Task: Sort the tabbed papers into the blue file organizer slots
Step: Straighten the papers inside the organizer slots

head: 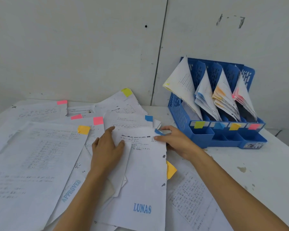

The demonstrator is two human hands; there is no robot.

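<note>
A white table (257, 164) with a chipped, brownish spot (241, 169) on its right side stands against a pale panelled wall (73, 47). A dark vertical seam (160, 47) splits the wall, with a small black hole (146, 26) just left of it and grey scuff marks (230, 20) far right.

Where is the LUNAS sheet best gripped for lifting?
Probably pinch the LUNAS sheet at its top right corner, by the blue tab, from the right. It lies atop the pile with that edge free; the left hand rests at its left edge. The right hand pinches there.
</note>
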